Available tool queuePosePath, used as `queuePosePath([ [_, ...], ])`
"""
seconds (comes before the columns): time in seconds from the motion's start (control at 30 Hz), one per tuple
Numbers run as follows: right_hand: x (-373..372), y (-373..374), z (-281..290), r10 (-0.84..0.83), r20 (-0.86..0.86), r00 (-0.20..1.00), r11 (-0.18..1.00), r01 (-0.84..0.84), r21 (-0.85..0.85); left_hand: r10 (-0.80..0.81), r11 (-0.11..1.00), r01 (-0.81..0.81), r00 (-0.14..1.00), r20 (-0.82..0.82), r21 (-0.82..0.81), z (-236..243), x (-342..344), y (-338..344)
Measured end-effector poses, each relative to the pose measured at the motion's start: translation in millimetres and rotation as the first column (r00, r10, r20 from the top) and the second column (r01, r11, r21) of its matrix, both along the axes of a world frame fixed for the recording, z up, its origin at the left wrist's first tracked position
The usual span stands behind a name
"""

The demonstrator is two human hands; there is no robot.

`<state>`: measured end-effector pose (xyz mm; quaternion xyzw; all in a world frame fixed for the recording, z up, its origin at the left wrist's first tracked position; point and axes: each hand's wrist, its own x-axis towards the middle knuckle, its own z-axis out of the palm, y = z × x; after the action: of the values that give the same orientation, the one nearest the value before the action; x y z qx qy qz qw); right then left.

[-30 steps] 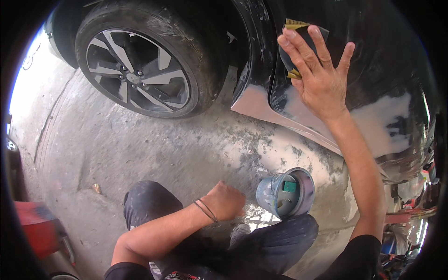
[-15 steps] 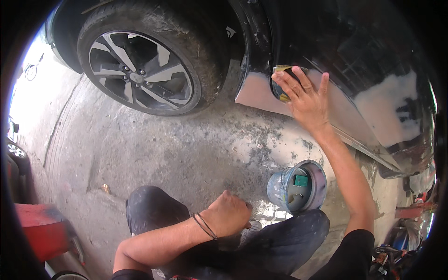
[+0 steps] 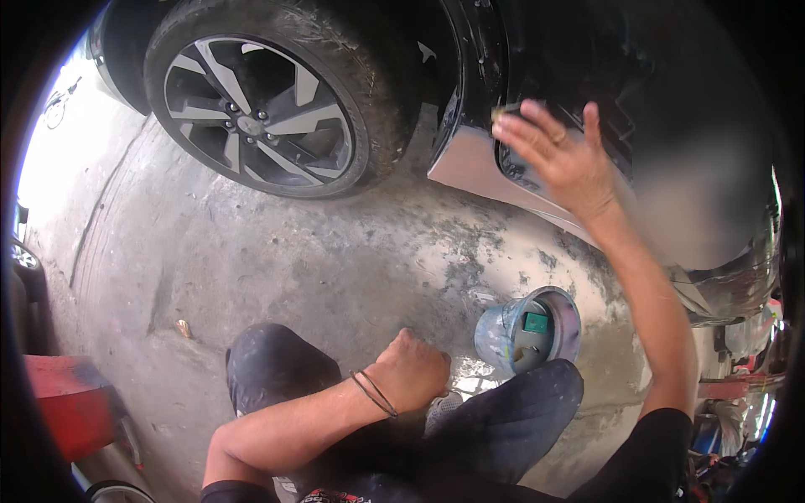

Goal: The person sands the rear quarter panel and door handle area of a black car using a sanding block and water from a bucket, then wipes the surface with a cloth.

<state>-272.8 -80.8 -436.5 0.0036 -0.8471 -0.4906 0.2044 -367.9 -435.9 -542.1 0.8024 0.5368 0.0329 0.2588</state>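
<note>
My right hand (image 3: 573, 159), blurred by motion, reaches to the lower edge of a black car panel (image 3: 579, 50). Its fingers are spread over a small yellowish-edged sanding pad (image 3: 497, 114), mostly hidden beneath them. Below the hand runs a pinkish-grey sanded strip (image 3: 466, 163) along the bottom of the bodywork. My left hand (image 3: 412, 369) is closed in a fist above my lap, with two dark bands at the wrist; whatever it may hold is hidden. Between my right knee and the car, a blue-grey bucket (image 3: 496, 331) stands with a green block (image 3: 536, 323) inside.
The car's wheel (image 3: 251, 126) stands ahead on the left, above the stained concrete floor (image 3: 277, 260). A red object (image 3: 67, 402) is at the lower left. Assorted workshop items (image 3: 725, 436) crowd the far right. A pale patch (image 3: 692, 197) on the bodywork is smeared.
My right hand has shifted slightly to the right and up, with the pad moving along under its fingers. The view has tilted a little. My left fist stays nearly where it was.
</note>
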Motion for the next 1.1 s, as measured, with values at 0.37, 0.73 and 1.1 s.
queuePosePath([
  [0.37, 29, -1, -30, -0.051, 0.162, 0.985, 0.992, 0.068, -0.102, -0.070, 0.997, 0.073, 0.986, 0.151, -0.014, 5, 12, 10],
  [0.73, 24, -12, -25, -0.147, 0.076, 0.986, 0.982, 0.155, -0.111, -0.072, 0.997, 0.074, 0.997, 0.042, -0.037, 9, 9, 10],
  [1.1, -22, -40, 55, -0.096, -0.266, 0.959, 0.980, 0.045, -0.193, -0.082, 0.982, 0.095, 0.993, 0.088, -0.164, -12, -7, 45],
])
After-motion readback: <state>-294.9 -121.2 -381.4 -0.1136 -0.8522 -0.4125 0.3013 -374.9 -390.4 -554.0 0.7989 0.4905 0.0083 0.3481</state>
